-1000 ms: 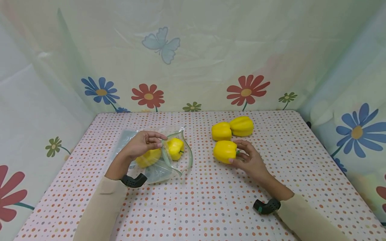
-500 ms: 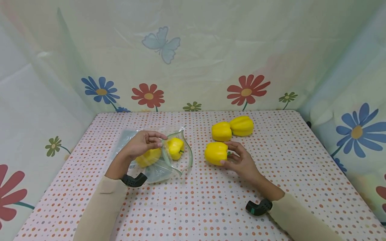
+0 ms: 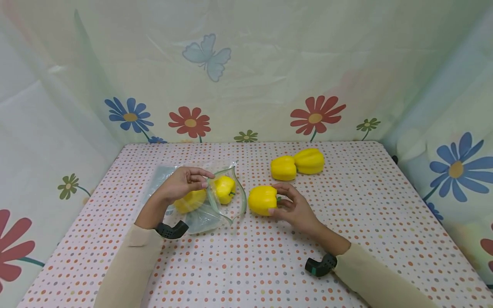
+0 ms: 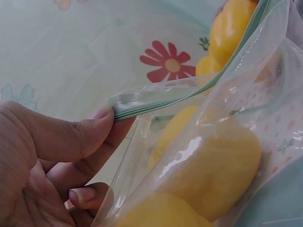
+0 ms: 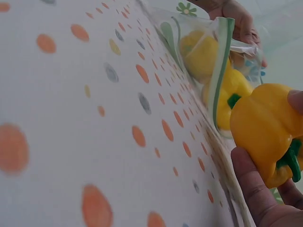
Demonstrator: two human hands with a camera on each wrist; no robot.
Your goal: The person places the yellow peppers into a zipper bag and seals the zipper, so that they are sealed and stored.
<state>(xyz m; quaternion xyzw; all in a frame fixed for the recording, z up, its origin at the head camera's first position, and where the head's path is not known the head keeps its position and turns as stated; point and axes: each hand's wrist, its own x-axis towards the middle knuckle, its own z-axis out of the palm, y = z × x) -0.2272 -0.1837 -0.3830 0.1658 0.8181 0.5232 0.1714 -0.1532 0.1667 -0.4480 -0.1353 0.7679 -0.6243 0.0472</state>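
Observation:
Pinched between thumb and finger, the green-edged rim of a clear zip bag (image 4: 156,105) is held up by my left hand (image 3: 184,185). Inside the bag, one yellow bell pepper (image 3: 224,190) lies near the mouth with its green stem outward, and another yellow pepper (image 3: 190,201) sits deeper, partly behind the hand. My right hand (image 3: 294,208) grips a third yellow bell pepper (image 3: 262,200) by its stem end, just right of the bag's mouth and apart from it. In the right wrist view, that held pepper (image 5: 262,125) has its green stem towards the palm.
Two more yellow bell peppers (image 3: 283,167) (image 3: 309,161) lie touching each other at the back right of the table. A dotted cloth (image 3: 246,265) covers the tabletop. Flower-printed curtains (image 3: 254,77) close off the back and sides.
My right hand has moved left with the yellow bell pepper, away from the two at the back and close to the bag's mouth. The left hand and the bag have stayed put.

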